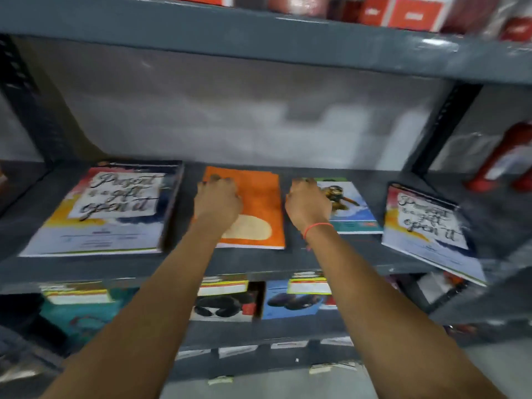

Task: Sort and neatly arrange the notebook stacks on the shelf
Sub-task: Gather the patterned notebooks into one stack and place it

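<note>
On the shelf (259, 263), four stacks lie apart. Left hand (217, 198) curls on the orange stack (259, 203), right hand (308, 203) on the next stack (354, 208); their grip is unclear. The skewed far-right stack (426, 226) looks unsorted.

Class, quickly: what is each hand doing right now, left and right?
Left hand: fingers curled on the orange notebook; a grip cannot be told.
Right hand: fingers curled on the bird-cover notebook; a grip cannot be told.

blur: whole view smeared | hidden: left hand (216, 200) fingertips, grip unclear | cut off: red boxes (403, 12) at 12 o'clock
</note>
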A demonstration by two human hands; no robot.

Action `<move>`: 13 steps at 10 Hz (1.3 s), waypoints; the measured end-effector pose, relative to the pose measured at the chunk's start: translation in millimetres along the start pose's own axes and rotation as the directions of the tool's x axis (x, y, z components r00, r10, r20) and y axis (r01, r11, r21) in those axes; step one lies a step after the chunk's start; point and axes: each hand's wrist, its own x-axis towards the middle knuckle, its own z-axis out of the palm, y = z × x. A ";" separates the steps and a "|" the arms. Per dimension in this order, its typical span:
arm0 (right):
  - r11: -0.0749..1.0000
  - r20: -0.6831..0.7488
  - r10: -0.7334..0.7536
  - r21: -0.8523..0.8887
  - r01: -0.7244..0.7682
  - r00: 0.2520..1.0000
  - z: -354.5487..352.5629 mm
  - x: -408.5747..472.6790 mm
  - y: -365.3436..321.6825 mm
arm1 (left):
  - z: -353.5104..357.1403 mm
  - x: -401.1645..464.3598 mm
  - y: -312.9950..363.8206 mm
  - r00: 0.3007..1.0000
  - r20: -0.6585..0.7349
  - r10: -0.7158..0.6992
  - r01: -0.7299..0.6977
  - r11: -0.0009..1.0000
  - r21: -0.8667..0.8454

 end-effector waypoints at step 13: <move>0.432 0.207 0.732 0.596 -0.676 0.650 -73.3 -11.9 349.5 | 130.7 -48.8 329.1 0.960 0.210 -0.187 0.272 0.800 -0.534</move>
